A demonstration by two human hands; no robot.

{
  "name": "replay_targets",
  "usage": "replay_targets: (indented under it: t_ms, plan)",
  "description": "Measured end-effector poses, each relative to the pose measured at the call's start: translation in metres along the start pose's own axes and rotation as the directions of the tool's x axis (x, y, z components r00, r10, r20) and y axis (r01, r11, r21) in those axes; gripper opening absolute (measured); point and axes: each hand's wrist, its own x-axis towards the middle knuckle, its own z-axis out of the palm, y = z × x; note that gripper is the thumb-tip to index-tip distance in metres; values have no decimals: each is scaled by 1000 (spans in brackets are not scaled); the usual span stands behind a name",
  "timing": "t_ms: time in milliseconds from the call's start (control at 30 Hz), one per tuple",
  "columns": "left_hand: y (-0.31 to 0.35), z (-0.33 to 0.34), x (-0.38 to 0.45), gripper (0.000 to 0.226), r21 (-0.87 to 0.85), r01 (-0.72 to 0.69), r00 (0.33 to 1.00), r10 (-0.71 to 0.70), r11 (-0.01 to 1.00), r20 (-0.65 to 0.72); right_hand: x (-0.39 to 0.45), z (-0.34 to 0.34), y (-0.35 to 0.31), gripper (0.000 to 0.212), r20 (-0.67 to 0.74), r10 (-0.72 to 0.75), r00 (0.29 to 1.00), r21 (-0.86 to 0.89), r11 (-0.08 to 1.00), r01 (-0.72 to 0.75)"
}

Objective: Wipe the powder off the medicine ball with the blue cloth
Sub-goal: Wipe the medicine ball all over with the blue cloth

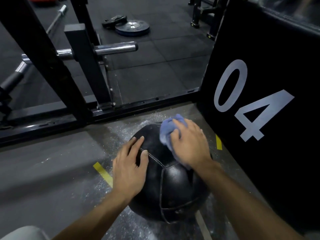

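Note:
A large black medicine ball (174, 184) with stitched seams sits on the grey floor in the lower middle of the head view. My left hand (129, 167) rests flat on its upper left side, fingers spread and fairly straight. My right hand (190, 144) lies on the ball's upper right and grips a bunched blue cloth (166, 130) against the surface. The cloth pokes out beyond the fingers and under the palm. White powder lies scattered on the floor (121, 129) around the ball.
A tall black padded box marked "04" (259, 104) stands close on the right of the ball. A black rack frame (72, 84) with steel pegs (116, 47) runs along the left and behind. Weight plates (131, 27) lie on the far mat. Yellow tape marks (103, 171) cross the floor.

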Motion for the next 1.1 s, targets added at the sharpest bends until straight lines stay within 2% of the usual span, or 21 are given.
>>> replay_targets:
  t_ms: [67, 133, 200, 300, 333, 400, 467, 533, 600, 667, 733, 800, 900, 1000, 1100]
  plan:
    - [0, 0, -6, 61, -8, -8, 1000, 8, 1000, -1, 31, -11, 22, 53, 102, 247, 964, 175, 949, -261]
    - [0, 1, -17, 58, -10, -34, 999, 34, 999, -12, 52, -13, 52, 45, 259, 369, 893, 242, 870, -430]
    - [2, 6, -28, 56, -14, -62, 998, 61, 998, -28, 55, -12, 77, 48, 332, 443, 833, 260, 806, -532]
    - [10, 15, -39, 54, -3, -78, 996, 78, 997, -30, 41, -15, 86, 34, 311, 444, 840, 335, 776, -534]
    - [12, 16, -39, 54, 10, -78, 997, 78, 997, -25, 37, -19, 80, 31, 279, 417, 865, 355, 792, -496]
    - [14, 18, -36, 54, 43, -73, 997, 74, 996, -11, 28, -25, 61, 39, 229, 299, 926, 321, 875, -362]
    - [12, 16, -32, 55, 51, -72, 997, 73, 996, -7, 18, -24, 40, 48, 149, 114, 982, 198, 970, -143]
    - [11, 15, -31, 55, 56, -85, 996, 86, 995, -15, 1, -20, 18, 60, 72, -96, 993, 96, 991, 89]
    - [10, 17, -32, 56, 52, -95, 995, 97, 994, -31, -19, -12, 5, 69, 45, -297, 954, -34, 954, 299]
    - [7, 22, -31, 55, -4, -97, 993, 96, 995, -68, -40, -4, -5, 64, 52, -452, 891, -143, 879, 454]
    - [4, 24, -31, 51, -75, -127, 987, 119, 989, -108, -58, 5, -11, 58, 77, -557, 827, -175, 809, 561]
    - [2, 25, -33, 50, -96, -169, 979, 156, 981, -133, -61, 6, -14, 58, 99, -578, 810, -183, 790, 586]
    - [10, 27, -31, 54, 23, -168, 980, 170, 985, -101, -29, -3, -14, 61, 129, -449, 884, -219, 857, 467]
    - [28, 30, -20, 58, 68, -53, 998, 55, 996, -33, 27, -25, -11, 59, 200, -138, 970, -136, 977, 167]
    - [35, 31, -17, 58, 36, -51, 998, 51, 998, -20, 61, -41, 18, 48, 277, 160, 947, 10, 985, -170]
